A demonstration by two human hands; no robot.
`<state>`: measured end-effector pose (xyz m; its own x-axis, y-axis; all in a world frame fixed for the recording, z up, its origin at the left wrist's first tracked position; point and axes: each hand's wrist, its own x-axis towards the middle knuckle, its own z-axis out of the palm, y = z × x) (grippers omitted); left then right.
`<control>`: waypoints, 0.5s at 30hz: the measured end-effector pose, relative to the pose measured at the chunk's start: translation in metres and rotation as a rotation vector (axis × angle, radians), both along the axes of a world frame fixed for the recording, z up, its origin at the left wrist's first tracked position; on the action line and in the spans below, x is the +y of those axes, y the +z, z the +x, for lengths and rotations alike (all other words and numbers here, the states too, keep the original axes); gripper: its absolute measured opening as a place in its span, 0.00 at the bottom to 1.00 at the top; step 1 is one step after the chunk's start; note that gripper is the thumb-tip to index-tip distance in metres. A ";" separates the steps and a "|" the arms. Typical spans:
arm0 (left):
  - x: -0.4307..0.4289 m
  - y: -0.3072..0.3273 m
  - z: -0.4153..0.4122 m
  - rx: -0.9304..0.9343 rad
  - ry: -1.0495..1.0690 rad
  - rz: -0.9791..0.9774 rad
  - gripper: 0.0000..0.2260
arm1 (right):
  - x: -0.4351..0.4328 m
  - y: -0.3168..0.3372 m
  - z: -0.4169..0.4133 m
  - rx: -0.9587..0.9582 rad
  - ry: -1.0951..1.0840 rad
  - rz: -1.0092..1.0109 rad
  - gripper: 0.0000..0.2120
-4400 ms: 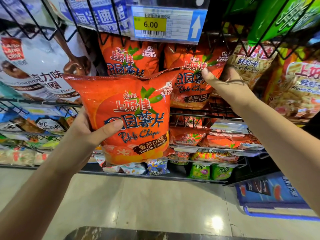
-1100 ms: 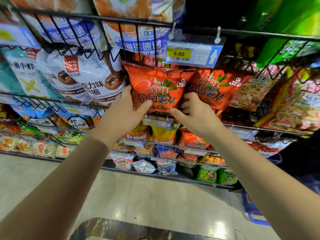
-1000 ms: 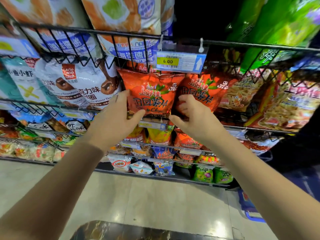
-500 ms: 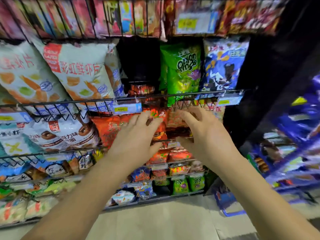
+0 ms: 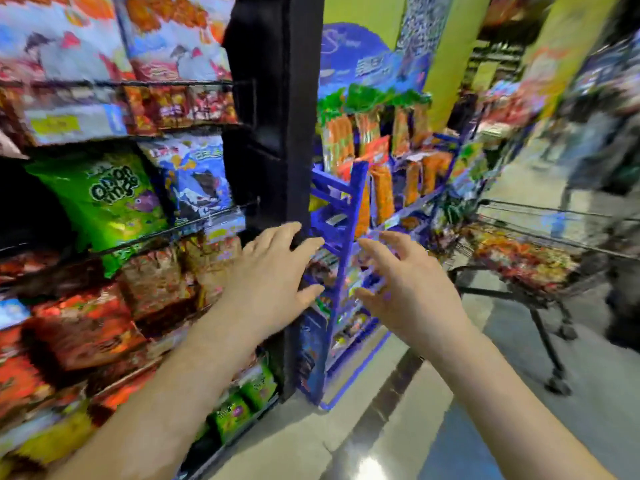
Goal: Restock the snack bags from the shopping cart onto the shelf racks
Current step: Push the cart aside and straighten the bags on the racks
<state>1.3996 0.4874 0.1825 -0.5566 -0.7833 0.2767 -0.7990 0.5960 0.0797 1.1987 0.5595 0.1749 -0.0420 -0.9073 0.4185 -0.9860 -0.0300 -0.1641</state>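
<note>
**Both hands empty between racks and cart**

Head view: the left hand (image 5: 273, 278) and right hand (image 5: 408, 285) hang in mid-air with fingers spread and loose, gripping nothing. Shelf racks (image 5: 173, 83) packed with bags, a green bag (image 5: 107, 199) among them, fill the left. The shopping cart (image 5: 561, 212) stands on the right, with blurred snack bags (image 5: 519, 259) heaped inside.

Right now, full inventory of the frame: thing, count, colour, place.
Glossy green snack bag: one, green, left wire rack, middle tier.
Blue-and-white snack bag: one, right beside the green one.
Red-brown snack bags: several, blurred, tiers below.
Black shelf upright: one, centre.
Blue plastic display stand: one, right of the upright.
Orange packets: several, on that stand.
Dark wire shopping cart: one, far right.
Orange-red bags: a pile, in the cart.
Left hand: open, empty, before the upright.
Right hand: open, empty, before the stand.
</note>
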 end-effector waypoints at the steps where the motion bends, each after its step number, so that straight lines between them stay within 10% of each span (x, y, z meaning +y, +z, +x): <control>1: 0.001 0.001 -0.022 0.001 -0.041 -0.005 0.33 | 0.008 0.001 -0.019 0.003 -0.031 -0.005 0.36; 15: 0.015 -0.004 -0.368 -0.083 -0.400 -0.021 0.30 | 0.091 -0.012 -0.324 -0.014 -0.407 0.050 0.33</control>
<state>1.0315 0.5024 0.1786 -0.8373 -0.4951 0.2319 -0.5072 0.8618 0.0089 0.8750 0.6507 0.1633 -0.4073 -0.8346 0.3709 -0.9133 0.3708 -0.1686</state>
